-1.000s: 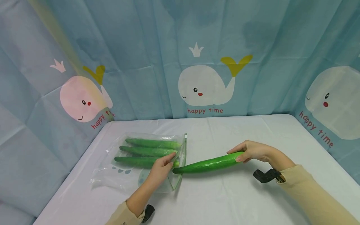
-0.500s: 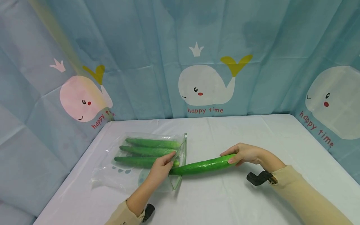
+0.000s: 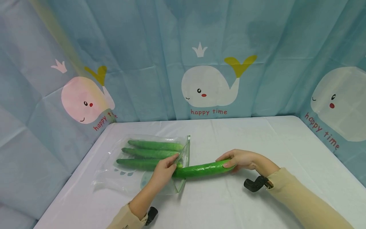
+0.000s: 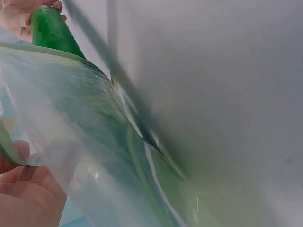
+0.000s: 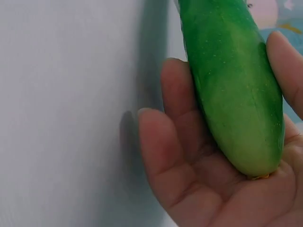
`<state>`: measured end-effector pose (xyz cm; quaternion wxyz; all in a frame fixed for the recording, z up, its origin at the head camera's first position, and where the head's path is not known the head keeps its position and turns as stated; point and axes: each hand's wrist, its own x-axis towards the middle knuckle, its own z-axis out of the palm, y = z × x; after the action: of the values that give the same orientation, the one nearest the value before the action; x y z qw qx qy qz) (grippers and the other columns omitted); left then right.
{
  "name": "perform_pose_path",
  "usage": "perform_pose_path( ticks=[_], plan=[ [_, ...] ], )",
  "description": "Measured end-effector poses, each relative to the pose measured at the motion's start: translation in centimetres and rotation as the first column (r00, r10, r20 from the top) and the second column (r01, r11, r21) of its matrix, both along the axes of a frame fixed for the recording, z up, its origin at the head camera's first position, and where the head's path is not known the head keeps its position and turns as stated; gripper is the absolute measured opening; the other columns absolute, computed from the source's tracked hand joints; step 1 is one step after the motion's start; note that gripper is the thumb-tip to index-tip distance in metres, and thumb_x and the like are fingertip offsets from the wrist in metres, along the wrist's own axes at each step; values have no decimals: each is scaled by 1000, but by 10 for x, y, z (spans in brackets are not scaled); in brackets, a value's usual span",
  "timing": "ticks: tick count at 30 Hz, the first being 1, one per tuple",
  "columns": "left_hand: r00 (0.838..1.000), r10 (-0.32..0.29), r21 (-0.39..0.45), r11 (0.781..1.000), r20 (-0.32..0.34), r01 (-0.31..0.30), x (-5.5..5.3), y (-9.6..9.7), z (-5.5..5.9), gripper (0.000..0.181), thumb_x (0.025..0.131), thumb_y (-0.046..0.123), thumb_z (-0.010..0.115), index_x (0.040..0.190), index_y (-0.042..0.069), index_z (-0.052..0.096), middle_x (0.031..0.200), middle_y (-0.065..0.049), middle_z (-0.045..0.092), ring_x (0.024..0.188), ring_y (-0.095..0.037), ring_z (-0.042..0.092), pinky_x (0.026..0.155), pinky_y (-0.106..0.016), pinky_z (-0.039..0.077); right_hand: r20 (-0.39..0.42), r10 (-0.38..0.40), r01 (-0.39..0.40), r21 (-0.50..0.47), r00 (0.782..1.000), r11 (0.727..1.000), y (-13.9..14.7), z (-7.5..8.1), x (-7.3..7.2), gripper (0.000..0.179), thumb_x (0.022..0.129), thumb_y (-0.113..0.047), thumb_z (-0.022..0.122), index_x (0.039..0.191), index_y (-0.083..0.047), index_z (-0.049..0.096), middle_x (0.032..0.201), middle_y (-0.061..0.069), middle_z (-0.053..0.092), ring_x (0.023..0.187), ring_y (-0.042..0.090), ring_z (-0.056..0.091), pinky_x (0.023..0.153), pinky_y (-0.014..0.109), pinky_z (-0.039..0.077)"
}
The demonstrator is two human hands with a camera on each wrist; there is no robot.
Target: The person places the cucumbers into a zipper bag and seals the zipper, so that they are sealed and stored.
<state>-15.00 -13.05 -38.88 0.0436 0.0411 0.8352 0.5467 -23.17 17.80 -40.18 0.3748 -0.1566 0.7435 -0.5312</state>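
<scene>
My right hand (image 3: 241, 159) grips a long green cucumber (image 3: 203, 170) by its thick pale end. The cucumber's far part has entered the mouth of a clear zip bag (image 3: 125, 184), and its tip is hidden behind my left hand (image 3: 164, 171). In the left wrist view, the cucumber (image 4: 54, 33) passes under the bag's green zip edge (image 4: 61, 53). My left hand pinches that edge between thumb and fingers, holding the mouth apart. Inside the bag three more cucumbers (image 3: 148, 154) lie side by side. The right wrist view shows fingers around the cucumber's end (image 5: 241, 123).
A white cloth covers the table (image 3: 257, 206). Behind it and at both sides hangs a blue curtain (image 3: 148, 95) printed with whales. A black camera mount (image 3: 254, 183) sits at the right wrist, another (image 3: 151, 214) at the left.
My right hand has moved left and slightly toward me, sliding the cucumber farther into the bag's mouth. The left hand and the three bagged cucumbers have stayed in place.
</scene>
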Motion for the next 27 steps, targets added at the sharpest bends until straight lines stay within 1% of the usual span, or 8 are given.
perform_pose_path(
  ticks=[6, 17, 22, 27],
  plan=[
    [1000, 3, -3, 1000, 2, -3, 0, 1, 1, 43, 98, -2, 44, 141, -6, 46, 144, -24, 44, 134, -40, 38, 104, -53, 39, 39, 5, -5, -22, 999, 1000, -9, -4, 0, 45, 91, -9, 63, 133, 6, 54, 115, 15, 59, 94, 25, 58, 74, 37, 52],
    [1000, 4, 5, 1000, -6, -4, 0, 1, 2, 43, 98, -2, 44, 140, -6, 46, 145, -23, 43, 135, -40, 37, 104, -53, 38, 58, 12, -11, -30, 998, 999, -25, -9, 0, 42, 93, -9, 61, 132, 5, 54, 113, 13, 59, 90, 24, 58, 68, 33, 49],
    [1000, 12, 4, 1000, -6, -12, 0, 1, 2, 43, 98, -1, 44, 140, -5, 46, 145, -23, 44, 135, -39, 36, 105, -53, 37, 67, -5, 7, -33, 998, 999, -33, -10, 1, 41, 93, -8, 60, 131, 5, 54, 114, 14, 58, 89, 24, 57, 67, 32, 50],
    [1000, 24, -4, 1000, -7, -24, -1, 2, 2, 43, 98, -1, 44, 140, -5, 46, 144, -23, 44, 135, -39, 37, 103, -52, 39, 78, -9, 13, -51, 997, 999, -41, -10, 4, 41, 93, -7, 59, 131, 8, 54, 113, 15, 57, 87, 25, 59, 67, 33, 53]
  ],
)
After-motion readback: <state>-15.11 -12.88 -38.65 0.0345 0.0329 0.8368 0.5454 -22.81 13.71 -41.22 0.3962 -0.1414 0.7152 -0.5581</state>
